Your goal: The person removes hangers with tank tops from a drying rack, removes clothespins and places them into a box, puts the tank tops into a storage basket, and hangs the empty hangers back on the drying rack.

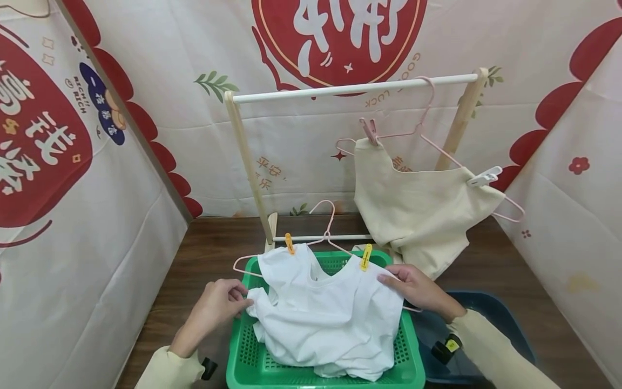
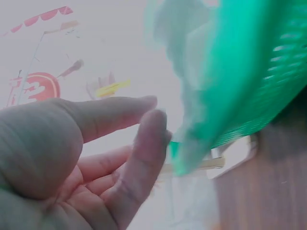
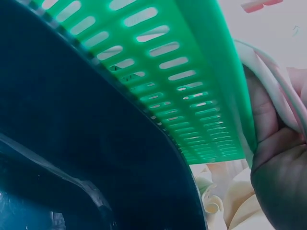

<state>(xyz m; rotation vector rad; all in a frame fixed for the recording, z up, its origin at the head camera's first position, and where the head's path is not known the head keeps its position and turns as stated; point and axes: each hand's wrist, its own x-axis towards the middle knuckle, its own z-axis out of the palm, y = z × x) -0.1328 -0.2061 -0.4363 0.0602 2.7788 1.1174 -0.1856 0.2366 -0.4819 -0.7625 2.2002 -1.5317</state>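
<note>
A white T-shirt [image 1: 320, 313] lies spread over the green basket [image 1: 233, 362], on a pink hanger [image 1: 328, 229] whose hook points up. An orange clothespin [image 1: 289, 243] grips its left shoulder and a yellow clothespin [image 1: 366, 257] its right one. My left hand [image 1: 218, 305] pinches the shirt's left sleeve edge between thumb and fingers; close by, the left wrist view shows these fingertips beside the basket rim. At the opposite side, my right hand [image 1: 420, 289] holds the right sleeve edge, thumb on top. Folds of white cloth wrap its fingers in the right wrist view.
Behind the basket stands a rack with a white bar [image 1: 350, 91] and wooden posts. From the bar hangs a cream garment [image 1: 413, 210] on another pink hanger, held with a pink clothespin [image 1: 370, 131] and a white one [image 1: 483, 177]. A dark blue basin [image 1: 505, 324] sits at the right.
</note>
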